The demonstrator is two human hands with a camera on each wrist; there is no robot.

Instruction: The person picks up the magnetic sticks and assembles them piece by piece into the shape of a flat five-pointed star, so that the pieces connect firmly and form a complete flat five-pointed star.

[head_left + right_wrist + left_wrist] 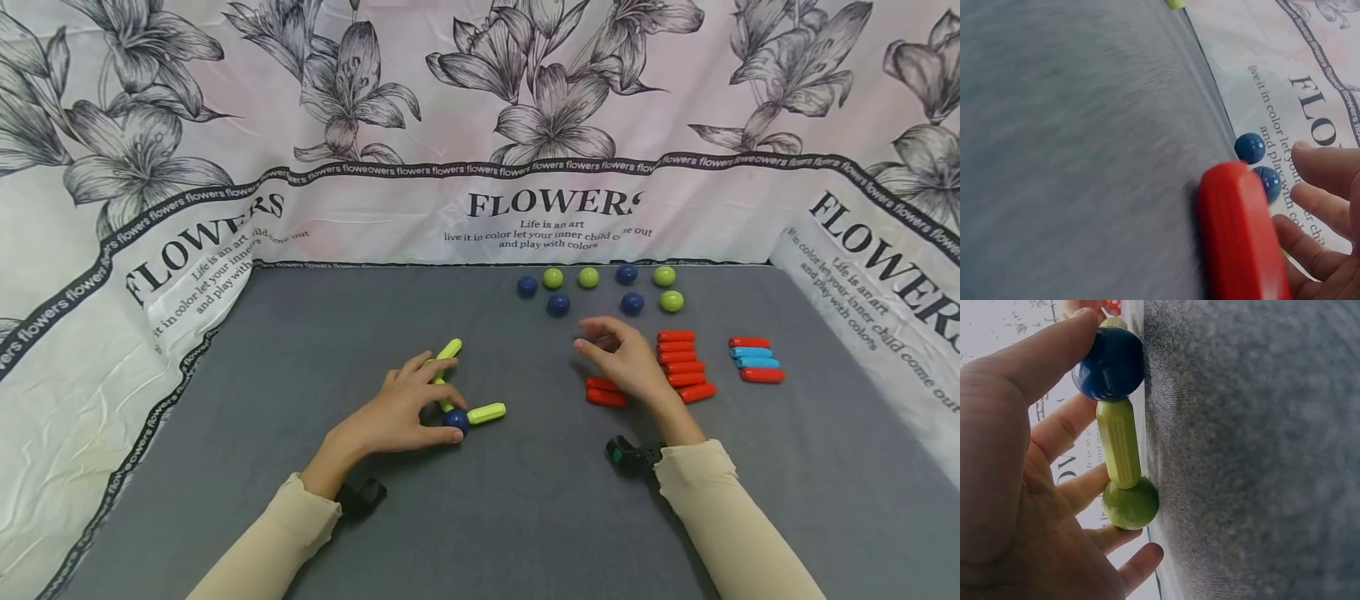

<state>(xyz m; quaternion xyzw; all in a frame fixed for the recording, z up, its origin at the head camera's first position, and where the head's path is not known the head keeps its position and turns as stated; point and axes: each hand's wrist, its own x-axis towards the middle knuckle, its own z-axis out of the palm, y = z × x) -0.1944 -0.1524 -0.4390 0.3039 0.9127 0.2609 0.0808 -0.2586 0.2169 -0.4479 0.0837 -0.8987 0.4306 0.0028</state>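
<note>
My left hand [408,407] holds a joined piece of balls and sticks on the grey tabletop. Its thumb touches the dark blue ball [1110,364], while the other fingers lie along the far side. A yellow-green stick [1119,444] links that ball to a green ball [1131,503], which the hand hides in the head view. Further yellow-green sticks [487,413] point out to the right and away. My right hand [626,357] hovers with loosely bent fingers and nothing in it. Below it are two red sticks [606,398]; the loose blue balls [558,305] lie beyond its fingertips.
Loose green balls [671,301] sit among the blue ones at the table's back edge. A column of red sticks [681,357] lies right of the right hand. Farther right, blue sticks [754,357] lie between red ones. A flower-printed cloth [360,217] hangs behind.
</note>
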